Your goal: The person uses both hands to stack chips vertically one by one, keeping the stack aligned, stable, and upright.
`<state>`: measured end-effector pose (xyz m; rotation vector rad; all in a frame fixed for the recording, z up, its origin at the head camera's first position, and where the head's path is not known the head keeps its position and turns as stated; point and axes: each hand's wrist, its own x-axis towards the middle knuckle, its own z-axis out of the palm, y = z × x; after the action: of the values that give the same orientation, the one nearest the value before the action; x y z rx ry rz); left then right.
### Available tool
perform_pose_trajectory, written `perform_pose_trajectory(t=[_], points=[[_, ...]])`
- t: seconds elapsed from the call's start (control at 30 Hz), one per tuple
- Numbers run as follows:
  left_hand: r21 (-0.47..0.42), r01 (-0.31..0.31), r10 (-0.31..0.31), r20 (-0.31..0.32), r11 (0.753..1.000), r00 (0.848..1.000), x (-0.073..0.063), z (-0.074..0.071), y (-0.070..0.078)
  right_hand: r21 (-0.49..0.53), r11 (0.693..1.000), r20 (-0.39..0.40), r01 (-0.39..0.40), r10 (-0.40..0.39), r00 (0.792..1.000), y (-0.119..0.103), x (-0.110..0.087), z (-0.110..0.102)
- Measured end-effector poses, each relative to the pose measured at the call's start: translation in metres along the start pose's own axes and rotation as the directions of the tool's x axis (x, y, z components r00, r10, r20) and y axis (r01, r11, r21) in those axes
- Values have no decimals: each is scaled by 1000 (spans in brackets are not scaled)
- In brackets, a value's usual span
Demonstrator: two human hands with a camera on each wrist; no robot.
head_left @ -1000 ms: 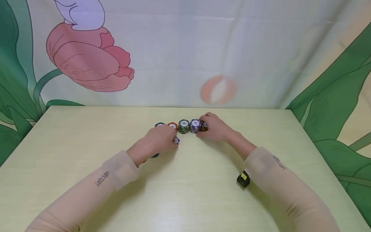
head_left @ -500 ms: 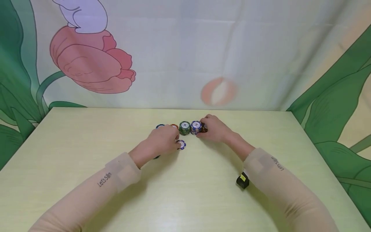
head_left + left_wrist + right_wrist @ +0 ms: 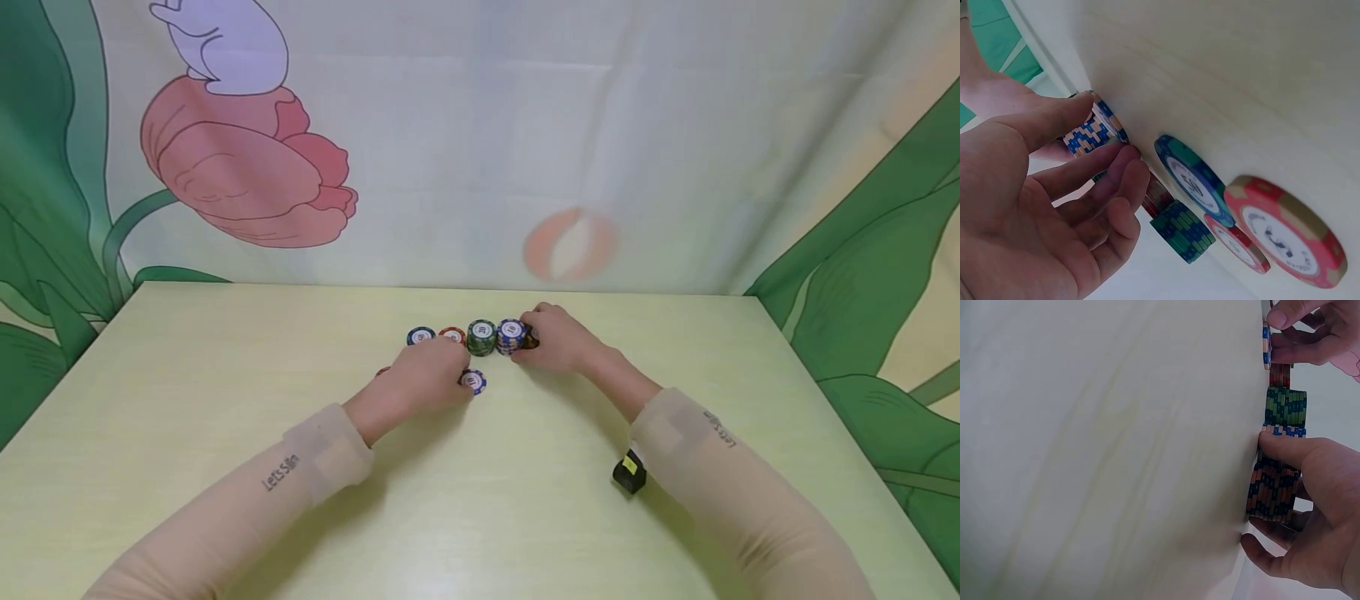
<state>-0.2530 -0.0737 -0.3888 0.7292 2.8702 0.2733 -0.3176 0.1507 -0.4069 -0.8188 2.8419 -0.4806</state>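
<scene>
My left hand point(image 3: 431, 375) pinches a blue-and-white poker chip point(image 3: 473, 382) by its rim, at table level in front of the row of stacks. In the left wrist view, the thumb and forefinger reach to that chip point(image 3: 1107, 112). My right hand point(image 3: 558, 337) grips a dark brown-and-orange chip stack point(image 3: 1272, 490) at the row's right end, thumb on the near side and fingers beyond. Beside it stand a blue-and-white stack point(image 3: 511, 334) and a green stack point(image 3: 482, 335). Farther left are red chips point(image 3: 452, 335) and dark blue chips point(image 3: 421, 336).
Loose chips lie by my left hand: a blue-green chip point(image 3: 1191, 178) and a red-and-tan chip point(image 3: 1285, 231). A small black object with a yellow label point(image 3: 629, 471) is beside the right sleeve. A printed cloth point(image 3: 427, 167) hangs behind the table.
The blue-and-white chip has shifted a little to the right relative to the stacks, with my left hand, and shows more. My right hand stays at the brown stack. The head view has tilted slightly.
</scene>
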Motion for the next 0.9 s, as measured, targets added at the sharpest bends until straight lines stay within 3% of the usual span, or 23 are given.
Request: perform_pose_trajectory(t=[0.5,0.73,0.9], points=[[86,-41,41,-1,995,999,4,2,4,6,1000,-1,-7,7,1000,1,0,1],[87,-16,17,-6,996,1000,6,4,3,8,1000,7,-15,15,1000,0,0,0],[69,-44,48,-57,997,997,7,4,4,7,1000,13,-20,19,1000,1,1,0]])
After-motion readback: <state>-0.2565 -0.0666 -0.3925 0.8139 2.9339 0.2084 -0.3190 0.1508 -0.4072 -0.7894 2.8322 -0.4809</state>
